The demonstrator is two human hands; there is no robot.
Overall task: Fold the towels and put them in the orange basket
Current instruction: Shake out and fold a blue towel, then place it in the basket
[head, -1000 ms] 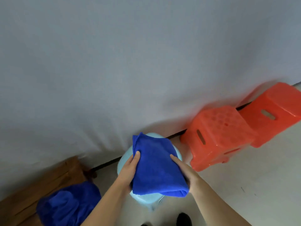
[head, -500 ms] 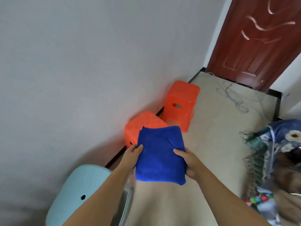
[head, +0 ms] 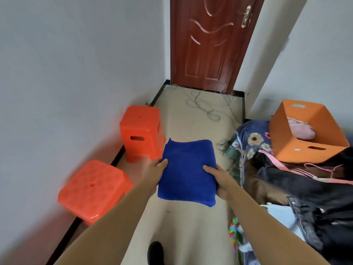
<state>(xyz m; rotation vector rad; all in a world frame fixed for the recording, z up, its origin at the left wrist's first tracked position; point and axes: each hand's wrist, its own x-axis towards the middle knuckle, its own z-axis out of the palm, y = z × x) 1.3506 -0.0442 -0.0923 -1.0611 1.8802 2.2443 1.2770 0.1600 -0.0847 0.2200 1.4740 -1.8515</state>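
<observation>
Head view: a person carries a folded blue towel [head: 188,170] level in front of them, above the floor [head: 191,222] of a narrow passage
Left hand [head: 155,170]: grips the towel's left edge, thumb on top, fingers curled out of sight beneath
Right hand [head: 215,175]: holds the right edge, thumb lying across the top, fingers tucked under the cloth
Towel feel: soft, fuzzy microfibre, light by the look of it; I'd judge it limp enough to sag or unfold if held at one corner
Where to hold: both side edges with support underneath, as now, seems the safest way to keep the folds together
Orange basket [head: 298,148]: smooth, thin-walled, boxy, with slot handles; sits tilted on a heap of dark clothes [head: 305,188], well to the right of the towel
Inside basket: something pale pink [head: 301,131] and soft
Stools: two glossy orange plastic stools [head: 142,131] along the left wall
Door [head: 210,43]: dark red wood with carved curls
</observation>
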